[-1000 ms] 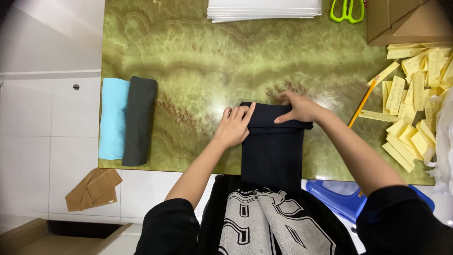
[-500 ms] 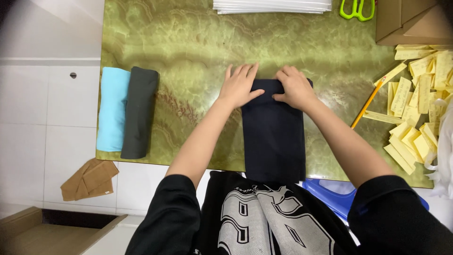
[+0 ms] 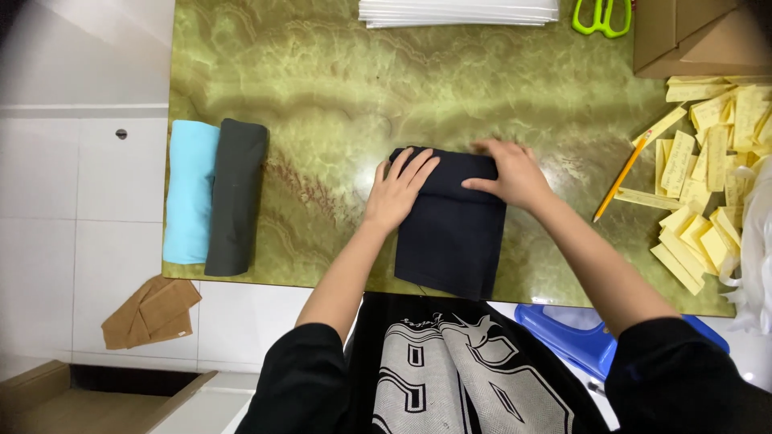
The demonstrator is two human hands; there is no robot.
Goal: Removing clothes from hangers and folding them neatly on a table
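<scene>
Head view: left hand [image 3: 400,191] flat, fingers spread, and right hand [image 3: 511,173] curled over, both pressing the rolled far end of the dark cloth [image 3: 450,233] near the worktop's [image 3: 338,96] front edge. Fingertips partly hidden; scissors [image 3: 601,14] cut off at the far edge.

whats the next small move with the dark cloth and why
Probably roll the top edge one more turn toward the body. Both hands, left hand and right hand, rest on the rolled far end of the dark cloth, while most of it lies flat on the green table.
</scene>
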